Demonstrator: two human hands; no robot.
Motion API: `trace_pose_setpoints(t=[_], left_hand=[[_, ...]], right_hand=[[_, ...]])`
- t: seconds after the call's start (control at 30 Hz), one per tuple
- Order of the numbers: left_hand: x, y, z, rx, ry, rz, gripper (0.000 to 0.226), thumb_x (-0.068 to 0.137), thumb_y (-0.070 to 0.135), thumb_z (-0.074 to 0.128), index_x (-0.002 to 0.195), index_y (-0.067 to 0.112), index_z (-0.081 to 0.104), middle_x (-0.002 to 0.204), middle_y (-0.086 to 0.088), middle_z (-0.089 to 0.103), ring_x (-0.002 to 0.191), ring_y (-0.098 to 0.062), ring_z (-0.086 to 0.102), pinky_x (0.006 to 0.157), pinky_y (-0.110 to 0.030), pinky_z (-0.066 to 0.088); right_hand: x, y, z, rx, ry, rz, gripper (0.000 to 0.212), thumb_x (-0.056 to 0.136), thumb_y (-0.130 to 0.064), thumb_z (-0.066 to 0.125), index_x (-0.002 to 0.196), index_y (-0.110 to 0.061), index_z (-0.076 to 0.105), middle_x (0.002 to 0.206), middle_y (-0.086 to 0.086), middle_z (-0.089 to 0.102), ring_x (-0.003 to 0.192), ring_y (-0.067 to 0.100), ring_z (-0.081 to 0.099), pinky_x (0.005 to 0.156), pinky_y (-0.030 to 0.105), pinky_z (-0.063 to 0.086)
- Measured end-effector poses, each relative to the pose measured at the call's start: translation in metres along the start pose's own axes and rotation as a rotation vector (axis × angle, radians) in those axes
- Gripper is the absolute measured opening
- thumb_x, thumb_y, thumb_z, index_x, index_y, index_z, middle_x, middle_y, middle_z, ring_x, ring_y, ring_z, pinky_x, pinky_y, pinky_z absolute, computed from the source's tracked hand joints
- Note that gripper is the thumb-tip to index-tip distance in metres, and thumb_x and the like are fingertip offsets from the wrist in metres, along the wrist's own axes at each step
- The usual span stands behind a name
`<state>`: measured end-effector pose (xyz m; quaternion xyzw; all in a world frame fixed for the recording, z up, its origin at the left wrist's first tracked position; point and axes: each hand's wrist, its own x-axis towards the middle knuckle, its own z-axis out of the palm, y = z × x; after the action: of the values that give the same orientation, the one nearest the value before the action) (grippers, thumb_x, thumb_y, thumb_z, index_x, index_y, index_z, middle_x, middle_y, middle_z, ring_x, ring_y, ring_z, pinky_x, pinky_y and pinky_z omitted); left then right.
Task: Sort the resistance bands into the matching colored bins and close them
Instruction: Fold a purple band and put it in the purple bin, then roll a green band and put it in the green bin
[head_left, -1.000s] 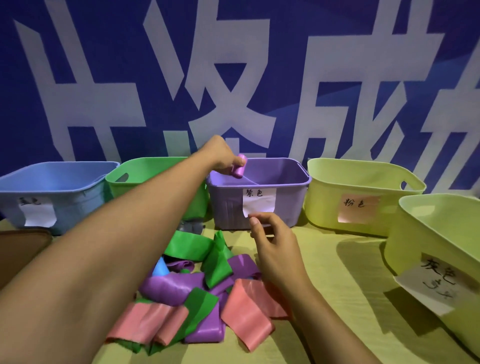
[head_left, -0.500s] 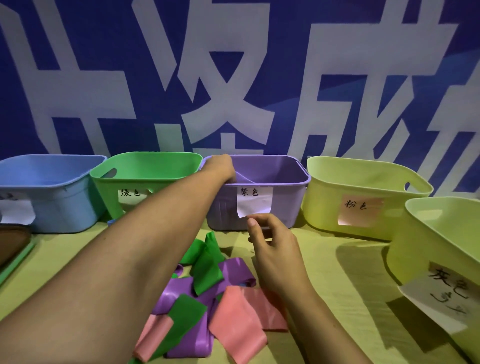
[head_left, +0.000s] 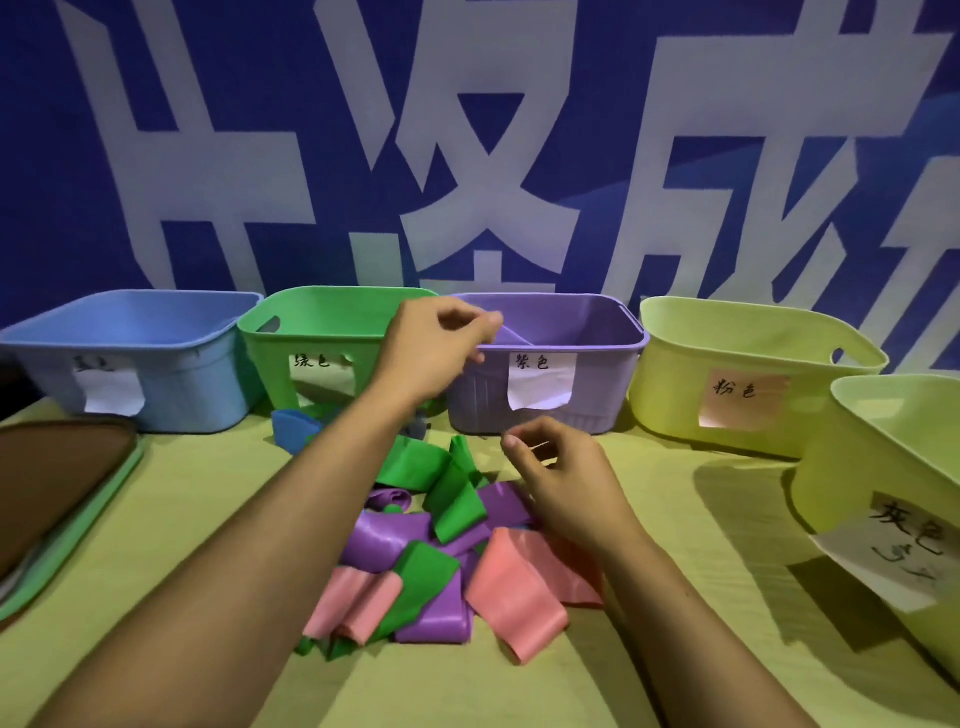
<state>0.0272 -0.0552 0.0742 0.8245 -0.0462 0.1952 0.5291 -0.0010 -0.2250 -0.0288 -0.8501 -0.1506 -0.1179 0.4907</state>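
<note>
Left hand (head_left: 434, 353) hovers at the near-left rim of the purple plastic bin (head_left: 582, 405), fingers loosely curled, holding nothing. Right hand (head_left: 566, 483), fingers loosely bent and empty, hangs before that bin, above the heap of flat rubber resistance bands (head_left: 447, 540), pink, green and purple tangled. Risk: lifting one band drags another into the wrong bin. The green plastic bin (head_left: 322, 332) stands just left.

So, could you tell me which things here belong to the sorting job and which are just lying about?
Job: band pile, blue bin, green bin, purple bin, two yellow bins.
Lying about: brown tray, wall banner.
</note>
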Motion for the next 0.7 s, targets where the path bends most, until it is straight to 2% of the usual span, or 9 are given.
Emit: trace_pose_setpoints(t=[0.1, 0.2, 0.33, 0.4, 0.47, 0.63, 0.7], left_hand=[[-0.025, -0.024, 0.004, -0.122, -0.024, -0.088, 0.012, 0.095, 0.023, 0.072, 0.095, 0.011, 0.076, 0.089, -0.007, 0.077, 0.057, -0.003, 0.066, 0.048, -0.013, 0.045], [-0.038, -0.044, 0.007, -0.172, -0.027, -0.131, 0.015, 0.095, 0.019, 0.072, 0.098, 0.005, 0.076, 0.088, -0.01, 0.076, 0.055, -0.005, 0.064, 0.047, -0.012, 0.043], [-0.04, -0.063, 0.01, -0.19, -0.029, -0.142, 0.008, 0.094, 0.023, 0.073, 0.09, 0.016, 0.075, 0.084, -0.003, 0.078, 0.06, -0.006, 0.068, 0.052, -0.014, 0.045], [-0.042, -0.071, 0.012, -0.187, -0.039, -0.133, 0.007, 0.094, 0.025, 0.074, 0.089, 0.02, 0.075, 0.085, -0.002, 0.079, 0.064, -0.008, 0.069, 0.055, -0.014, 0.047], [-0.044, -0.076, 0.015, -0.186, -0.051, -0.116, 0.006, 0.095, 0.023, 0.072, 0.089, 0.022, 0.074, 0.085, -0.004, 0.079, 0.066, -0.01, 0.07, 0.058, -0.015, 0.048], [-0.05, -0.081, 0.017, -0.231, -0.096, -0.071, 0.007, 0.098, 0.02, 0.069, 0.094, 0.022, 0.073, 0.087, -0.001, 0.078, 0.072, -0.009, 0.07, 0.066, -0.021, 0.053], [-0.052, -0.081, 0.016, -0.286, -0.105, -0.036, 0.011, 0.098, 0.024, 0.068, 0.102, 0.016, 0.074, 0.092, -0.003, 0.078, 0.08, -0.012, 0.072, 0.075, -0.026, 0.057]], right_hand=[[-0.004, -0.002, 0.005, -0.069, -0.098, -0.015, 0.016, 0.094, -0.038, 0.07, 0.088, -0.024, 0.074, 0.08, -0.012, 0.073, 0.074, 0.003, 0.066, 0.076, 0.036, 0.056], [-0.007, -0.006, 0.009, -0.11, -0.19, -0.032, 0.023, 0.088, -0.043, 0.075, 0.078, -0.022, 0.074, 0.074, -0.01, 0.072, 0.068, 0.006, 0.064, 0.073, 0.038, 0.055], [-0.009, -0.007, 0.012, -0.193, -0.263, -0.022, 0.03, 0.075, -0.056, 0.083, 0.078, -0.028, 0.073, 0.09, -0.011, 0.064, 0.082, 0.003, 0.061, 0.077, 0.029, 0.053], [-0.009, -0.007, 0.014, -0.219, -0.297, -0.035, 0.028, 0.074, -0.053, 0.085, 0.08, -0.029, 0.072, 0.095, -0.011, 0.06, 0.088, 0.003, 0.059, 0.08, 0.023, 0.05], [-0.009, -0.008, 0.016, -0.187, -0.28, -0.05, 0.025, 0.075, -0.046, 0.087, 0.078, -0.028, 0.071, 0.092, -0.01, 0.062, 0.086, 0.004, 0.058, 0.079, 0.024, 0.049], [-0.009, -0.012, 0.015, 0.066, -0.204, 0.052, 0.024, 0.085, -0.039, 0.082, 0.079, -0.018, 0.071, 0.073, 0.002, 0.071, 0.063, 0.01, 0.064, 0.068, 0.035, 0.052], [-0.008, -0.012, 0.015, 0.181, -0.124, 0.073, 0.029, 0.088, -0.037, 0.079, 0.074, -0.013, 0.07, 0.07, 0.003, 0.071, 0.062, 0.008, 0.06, 0.065, 0.032, 0.05]])
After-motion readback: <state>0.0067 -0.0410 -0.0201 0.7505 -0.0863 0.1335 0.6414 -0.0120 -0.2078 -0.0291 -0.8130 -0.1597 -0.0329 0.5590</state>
